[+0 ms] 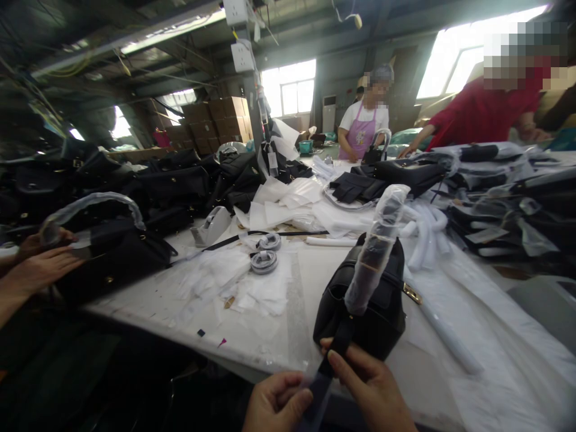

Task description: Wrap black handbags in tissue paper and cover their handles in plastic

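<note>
A black handbag (369, 300) stands on the white table (279, 336) right in front of me, its handle (375, 246) wrapped in clear plastic and sticking up. A black strap (330, 369) hangs from the bag toward me. My left hand (274, 405) pinches the strap's lower end with thumb against fingers. My right hand (371, 390) grips the strap just above, fingers closed on it, close to the bag's base.
A co-worker's hands (42, 261) rest on another black bag (112, 252) at left. Tape rolls (264, 261), a tape dispenser (211, 227) and white paper scraps lie mid-table. Piles of black bags crowd the left and right (517, 198). Two people work at the far end.
</note>
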`<state>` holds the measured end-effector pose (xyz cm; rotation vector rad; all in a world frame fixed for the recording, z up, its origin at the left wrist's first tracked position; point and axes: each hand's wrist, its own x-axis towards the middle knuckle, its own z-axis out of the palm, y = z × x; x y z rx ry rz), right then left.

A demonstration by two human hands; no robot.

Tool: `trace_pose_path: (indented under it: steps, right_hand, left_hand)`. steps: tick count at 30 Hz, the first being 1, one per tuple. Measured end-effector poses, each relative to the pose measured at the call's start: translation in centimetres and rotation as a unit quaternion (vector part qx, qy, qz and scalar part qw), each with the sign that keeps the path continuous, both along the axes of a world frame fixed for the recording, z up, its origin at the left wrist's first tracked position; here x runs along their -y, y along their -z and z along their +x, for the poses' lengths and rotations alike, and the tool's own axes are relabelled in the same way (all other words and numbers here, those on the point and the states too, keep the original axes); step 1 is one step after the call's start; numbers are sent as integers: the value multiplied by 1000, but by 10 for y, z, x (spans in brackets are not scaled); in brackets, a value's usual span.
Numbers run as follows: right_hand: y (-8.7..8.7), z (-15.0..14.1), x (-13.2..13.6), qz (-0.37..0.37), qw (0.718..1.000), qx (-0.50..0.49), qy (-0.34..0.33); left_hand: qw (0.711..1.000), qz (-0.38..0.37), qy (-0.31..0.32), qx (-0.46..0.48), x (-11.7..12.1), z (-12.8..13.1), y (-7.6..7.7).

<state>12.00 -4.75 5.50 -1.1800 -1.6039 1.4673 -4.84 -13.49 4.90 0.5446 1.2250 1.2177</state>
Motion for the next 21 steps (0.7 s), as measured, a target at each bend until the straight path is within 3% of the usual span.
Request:
trace_pose_path:
  steps: [5, 8, 14, 21]
  right_hand:
    - [-5, 11, -3, 106, 994, 34, -23]
    - [-14, 22, -3, 136, 989, 49, -16]
    - [-27, 33, 2, 86, 993, 82, 8]
    - [-31, 17, 0, 35, 997, 68, 12]
  left_hand:
    - [999, 15, -17, -24, -28, 20, -26]
    - [998, 48, 11, -43, -42, 27, -31]
    - [994, 96, 11, -42, -57, 38, -24]
    - [988, 112, -33, -98, -56, 39, -22]
